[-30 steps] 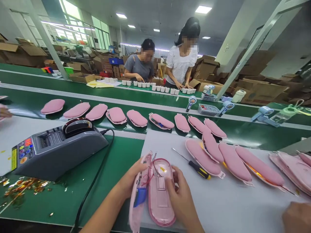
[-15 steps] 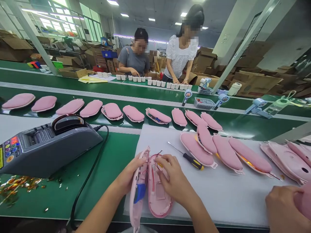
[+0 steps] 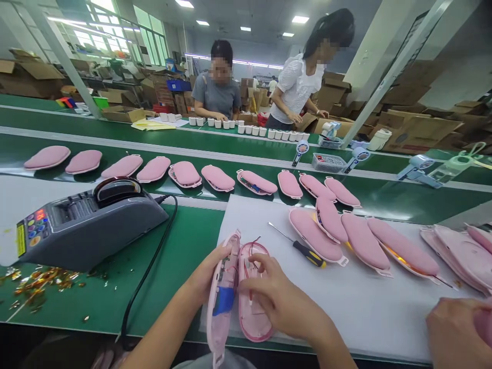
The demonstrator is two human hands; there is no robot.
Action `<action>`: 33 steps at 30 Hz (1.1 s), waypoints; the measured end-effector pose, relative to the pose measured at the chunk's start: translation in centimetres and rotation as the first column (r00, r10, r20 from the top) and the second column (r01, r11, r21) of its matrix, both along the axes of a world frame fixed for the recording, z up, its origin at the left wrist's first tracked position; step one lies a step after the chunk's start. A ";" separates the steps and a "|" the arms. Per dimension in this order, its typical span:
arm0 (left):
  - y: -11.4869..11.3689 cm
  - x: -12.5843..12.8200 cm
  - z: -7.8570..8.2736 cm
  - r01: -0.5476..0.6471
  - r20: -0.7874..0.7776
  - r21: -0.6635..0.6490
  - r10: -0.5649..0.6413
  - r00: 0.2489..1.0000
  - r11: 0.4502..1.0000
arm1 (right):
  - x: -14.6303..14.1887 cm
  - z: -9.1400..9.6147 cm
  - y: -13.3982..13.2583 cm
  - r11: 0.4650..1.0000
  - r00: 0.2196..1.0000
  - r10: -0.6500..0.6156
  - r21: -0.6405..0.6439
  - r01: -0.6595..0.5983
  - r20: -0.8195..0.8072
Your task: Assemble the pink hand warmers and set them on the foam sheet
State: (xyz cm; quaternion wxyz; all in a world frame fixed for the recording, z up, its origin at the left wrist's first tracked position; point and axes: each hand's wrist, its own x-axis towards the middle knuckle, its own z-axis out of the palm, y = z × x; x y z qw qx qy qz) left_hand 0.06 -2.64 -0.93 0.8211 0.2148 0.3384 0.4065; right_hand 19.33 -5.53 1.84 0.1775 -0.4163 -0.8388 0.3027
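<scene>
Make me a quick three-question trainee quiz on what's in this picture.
1. True or false: the left hand holds the open pink casing's half on edge.
2. Which tool lies on the white mat beside the casing? A wrench, B screwdriver, C pliers.
3. What does the right hand touch?

Key: 1 true. 2 B. 3 The red wires inside the flat casing half.
</scene>
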 end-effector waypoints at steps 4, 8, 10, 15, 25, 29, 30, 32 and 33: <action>-0.1 0.8 0.8 -0.020 0.065 0.028 0.018 0.998 0.999 | 0.1 -0.9 -0.2 0.998 0.997 -0.056 0.026 0.057 -0.058; -0.3 1.5 1.4 -0.046 0.130 0.136 0.028 0.991 0.990 | -1.0 -1.0 1.1 0.991 0.927 -0.115 -0.108 0.081 -0.357; -0.4 1.6 1.4 -0.043 0.130 0.175 0.021 0.991 0.984 | -1.8 -0.5 1.9 0.947 0.865 -0.228 -0.307 0.091 -0.448; -0.2 1.3 0.7 -0.045 0.068 0.188 0.033 0.997 0.981 | -3.1 0.5 3.1 0.806 0.771 -0.467 -0.568 0.169 -0.433; -0.1 1.3 0.4 -0.096 0.051 0.167 0.089 0.995 0.981 | -3.2 1.0 2.6 0.944 0.909 -0.309 -0.210 0.256 -0.281; -0.3 1.2 1.0 -0.098 0.026 0.154 0.095 0.995 0.983 | -2.9 -1.4 2.7 0.887 0.902 -0.293 0.261 0.380 -0.318; -0.3 1.2 1.0 -0.092 0.027 0.148 0.089 0.996 0.985 | -2.8 -1.9 2.7 0.852 0.892 -0.289 0.331 0.405 -0.347; -0.4 1.2 1.1 -0.078 0.045 0.142 0.072 0.996 0.987 | -2.8 -2.2 2.5 0.836 0.875 -0.297 0.338 0.432 -0.383; -0.3 1.3 1.0 -0.074 0.061 0.141 0.066 0.996 0.987 | -2.8 -2.1 2.4 0.864 0.870 -0.308 0.271 0.425 -0.385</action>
